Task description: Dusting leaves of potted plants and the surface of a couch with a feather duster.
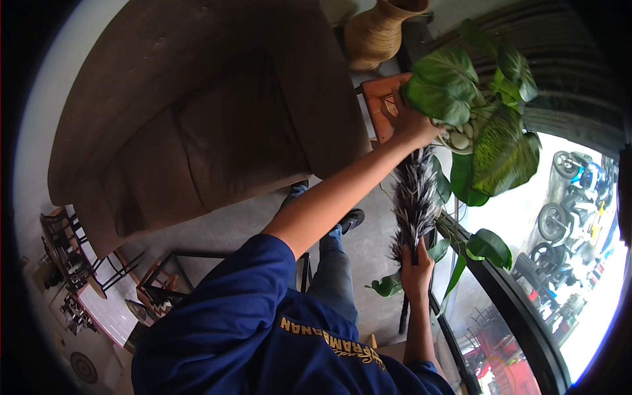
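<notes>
A potted plant with broad green leaves stands at the upper right, pale pebbles filling the top of its light pot. My left hand grips the pot's left side at the rim, the thumb by the pebbles; a large leaf partly covers the fingers. Lower down, my right hand is closed round the handle end of a grey and black feather duster. The duster's fluffy head points up toward the pot, below my left wrist. Its dark handle sticks out under my right hand.
An orange-brown wooden table lies beside the pot, with a woven vase behind. A brown sofa fills the left. Trailing leaves hang by the dark window frame; motorbikes stand outside. A black metal frame stands lower left.
</notes>
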Motion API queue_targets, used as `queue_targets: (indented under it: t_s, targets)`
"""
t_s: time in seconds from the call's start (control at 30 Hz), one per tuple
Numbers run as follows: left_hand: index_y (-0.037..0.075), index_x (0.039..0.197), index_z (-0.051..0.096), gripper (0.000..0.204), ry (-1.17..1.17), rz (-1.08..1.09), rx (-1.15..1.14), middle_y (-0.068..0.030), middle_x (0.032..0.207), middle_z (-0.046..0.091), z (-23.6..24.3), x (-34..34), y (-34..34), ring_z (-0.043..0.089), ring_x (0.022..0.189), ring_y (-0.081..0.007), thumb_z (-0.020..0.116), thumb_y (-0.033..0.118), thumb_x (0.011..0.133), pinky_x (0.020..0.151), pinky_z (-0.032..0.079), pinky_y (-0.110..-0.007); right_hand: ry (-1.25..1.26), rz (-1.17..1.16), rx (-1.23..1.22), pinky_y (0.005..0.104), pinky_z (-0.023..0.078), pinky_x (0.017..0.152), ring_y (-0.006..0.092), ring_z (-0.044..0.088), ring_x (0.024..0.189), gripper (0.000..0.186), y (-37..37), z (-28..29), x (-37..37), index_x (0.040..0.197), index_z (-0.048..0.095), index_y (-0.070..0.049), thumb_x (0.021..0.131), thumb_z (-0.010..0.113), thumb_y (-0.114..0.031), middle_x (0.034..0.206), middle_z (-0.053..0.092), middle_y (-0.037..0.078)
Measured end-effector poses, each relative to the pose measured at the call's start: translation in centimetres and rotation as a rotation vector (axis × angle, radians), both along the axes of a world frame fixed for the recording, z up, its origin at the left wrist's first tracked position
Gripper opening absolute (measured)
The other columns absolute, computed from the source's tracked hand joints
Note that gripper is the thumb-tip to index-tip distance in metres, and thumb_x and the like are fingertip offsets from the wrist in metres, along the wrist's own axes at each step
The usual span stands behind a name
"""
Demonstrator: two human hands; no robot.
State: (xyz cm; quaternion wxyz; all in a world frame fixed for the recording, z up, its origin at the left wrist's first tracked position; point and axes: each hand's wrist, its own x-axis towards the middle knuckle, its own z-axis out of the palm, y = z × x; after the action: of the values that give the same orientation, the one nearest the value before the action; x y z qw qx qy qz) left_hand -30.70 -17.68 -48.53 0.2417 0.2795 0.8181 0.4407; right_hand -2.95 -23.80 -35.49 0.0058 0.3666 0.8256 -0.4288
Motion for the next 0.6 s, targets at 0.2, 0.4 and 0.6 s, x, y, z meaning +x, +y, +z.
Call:
queue_targets:
  t_s: [0.2, 0.4, 0.6]
  targets:
    - [0.014, 0.151, -0.008, 0.127, -0.216, 0.224, -0.248, -0.0253, 0.153, -0.014, 4.0, 0.1, -0.7, -0.005, 0.142, -0.0449, 0.077, 0.053, 0.065, 0.103, 0.007, -0.072, 0.024, -0.122, 0.056, 0.0347, 0.047, 0.063, 0.0192, 0.058, 0.066, 0.027, -1.2, -5.7, -6.4, 0.113, 0.053, 0.008, 0.091, 0.057, -0.007, 0.078, 0.065, 0.020]
    - [0.009, 0.150, -0.011, 0.129, -0.094, 0.348, -0.106, -0.0262, 0.153, -0.015, 5.1, 0.0, -1.4, -0.012, 0.141, -0.0471, 0.079, 0.048, 0.066, 0.100, 0.007, -0.074, 0.127, -0.320, -0.320, 0.0304, 0.047, 0.082, 0.0169, 0.057, 0.091, 0.029, -3.1, -11.8, -13.9, 0.117, 0.054, 0.007, 0.093, 0.056, -0.011, 0.103, 0.063, 0.012]
    - [0.006, 0.151, 0.003, 0.113, -0.029, 0.211, -0.220, -0.0303, 0.152, -0.008, 4.5, -0.5, -1.1, -0.007, 0.141, -0.0482, 0.070, 0.052, 0.073, 0.100, 0.005, -0.074, 0.075, -0.603, 0.252, 0.0341, 0.038, 0.098, 0.0233, 0.055, 0.104, 0.036, -3.4, -16.8, -23.2, 0.114, 0.058, 0.006, 0.096, 0.055, -0.025, 0.113, 0.062, 0.013]
